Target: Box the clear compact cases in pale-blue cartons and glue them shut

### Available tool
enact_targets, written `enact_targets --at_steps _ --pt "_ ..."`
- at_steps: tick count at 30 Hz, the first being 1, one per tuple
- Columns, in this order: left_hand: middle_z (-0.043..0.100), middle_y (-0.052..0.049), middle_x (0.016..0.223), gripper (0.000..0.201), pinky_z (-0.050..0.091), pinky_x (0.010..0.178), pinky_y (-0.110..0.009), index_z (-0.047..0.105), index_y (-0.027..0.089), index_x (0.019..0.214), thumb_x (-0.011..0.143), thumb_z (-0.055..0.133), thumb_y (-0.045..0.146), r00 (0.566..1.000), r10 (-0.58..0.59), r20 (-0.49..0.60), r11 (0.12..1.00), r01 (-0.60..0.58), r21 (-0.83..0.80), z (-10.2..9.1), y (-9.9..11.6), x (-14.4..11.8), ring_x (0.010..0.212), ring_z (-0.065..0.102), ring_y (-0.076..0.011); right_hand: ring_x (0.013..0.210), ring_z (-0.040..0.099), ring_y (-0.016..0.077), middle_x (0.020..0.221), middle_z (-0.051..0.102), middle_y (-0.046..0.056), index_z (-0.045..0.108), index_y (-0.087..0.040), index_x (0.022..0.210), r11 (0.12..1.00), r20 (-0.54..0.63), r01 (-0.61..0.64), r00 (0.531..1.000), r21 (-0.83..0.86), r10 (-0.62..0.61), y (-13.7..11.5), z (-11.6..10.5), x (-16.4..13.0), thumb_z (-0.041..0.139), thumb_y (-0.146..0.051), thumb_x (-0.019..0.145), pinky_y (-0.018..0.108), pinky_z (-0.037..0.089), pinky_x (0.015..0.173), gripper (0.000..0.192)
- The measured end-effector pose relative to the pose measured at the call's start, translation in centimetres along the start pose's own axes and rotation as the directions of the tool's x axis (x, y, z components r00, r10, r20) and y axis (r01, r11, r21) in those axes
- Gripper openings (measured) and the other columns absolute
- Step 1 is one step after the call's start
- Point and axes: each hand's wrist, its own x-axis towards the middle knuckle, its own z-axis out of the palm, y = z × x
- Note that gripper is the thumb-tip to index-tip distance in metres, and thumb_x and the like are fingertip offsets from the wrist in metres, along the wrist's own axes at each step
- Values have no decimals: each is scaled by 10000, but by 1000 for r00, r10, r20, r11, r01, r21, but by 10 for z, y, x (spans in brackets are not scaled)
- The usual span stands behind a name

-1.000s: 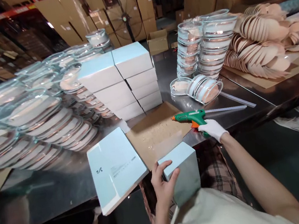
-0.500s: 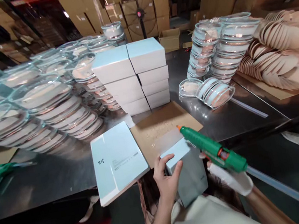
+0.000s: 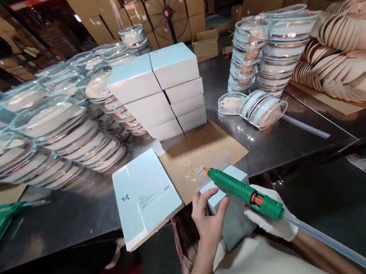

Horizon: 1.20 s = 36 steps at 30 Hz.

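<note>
Since a moment ago the green glue gun point(image 3: 245, 190) has swung from well out to the right in over the small pale-blue box point(image 3: 229, 204), and its orange nozzle now points up and left, just past the box's top edge and over the brown cardboard sheet point(image 3: 203, 152). Gloved in white, the right hand point(image 3: 272, 220) is closed around the gun's grip, a clear glue stick trailing from the back. Bare, the left hand point(image 3: 207, 220) grips the box by its left side, thumb on top, holding it upright at the near edge of the steel surface point(image 3: 76, 212), close to the person's body. With the nozzle this close to the box top, gluing looks about to begin. Just left lies a flat pale-blue lid point(image 3: 145, 195); behind it stand stacked blue boxes point(image 3: 161, 93) and piles of clear shells point(image 3: 56, 140). A second glue gun point(image 3: 1, 218) lies far left.
</note>
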Motion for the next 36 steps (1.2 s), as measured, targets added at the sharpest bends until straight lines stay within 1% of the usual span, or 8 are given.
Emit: enact_targets --at_steps 4,9,16,22,25,28,32,36 --pt "770 -68 1006 274 514 1011 -418 800 257 968 850 810 504 999 -41 -31 999 42 25 -3 -4 -4 1170 668 -306 607 640 209 680 658 18 577 -244 750 952 -11 -284 958 113 287 6 -13 1 724 -349 777 331 537 584 182" --pt "768 -68 990 285 509 1021 -436 796 257 953 849 802 522 997 -74 -30 997 75 27 -9 -9 -6 1119 684 -304 570 645 215 678 723 38 708 -230 769 784 -74 -572 794 242 603 23 -27 0 793 -444 666 352 560 576 253" --pt "739 -67 1019 308 532 930 -383 786 246 947 829 804 530 994 -113 -1 992 113 -58 -19 -16 1 1063 681 -282 464 577 135 917 820 105 741 -158 988 635 48 -615 735 468 676 58 -36 65 733 -480 705 279 461 452 429" --pt "738 -61 1005 311 518 916 -364 783 244 943 821 807 530 989 -141 41 980 145 -139 -21 -19 4 1036 677 -275 514 638 199 523 666 73 657 -180 664 644 62 -728 672 236 738 72 -53 111 710 -467 829 280 485 507 336" --pt "740 -61 993 322 495 976 -389 783 248 916 810 807 551 984 -172 53 973 178 -150 -20 -21 4 1090 664 -295 641 679 191 628 710 24 714 -211 772 793 -107 -593 787 141 608 53 -48 104 785 -431 780 267 516 608 231" --pt "730 -73 1002 360 492 1000 -415 771 247 902 800 802 591 975 -191 114 964 208 -167 -15 -21 2 1141 654 -318 836 729 221 905 795 54 764 -181 1019 857 122 -454 891 244 438 30 -23 93 840 -426 694 315 570 766 415" --pt "691 -109 1226 430 488 1047 -424 696 243 931 764 840 612 974 -213 78 923 227 -311 -7 -21 -1 1296 612 -337 777 710 212 881 783 70 763 -128 941 772 405 -507 844 384 352 20 -1 88 865 -545 685 330 565 755 500" --pt "712 -34 1116 608 542 983 -422 477 343 1232 802 849 557 965 -253 65 774 243 -585 -5 -26 2 1124 712 -260 1147 703 295 1206 763 143 791 -163 1081 854 525 -219 848 472 -73 24 -17 85 699 -848 756 441 521 1038 764"
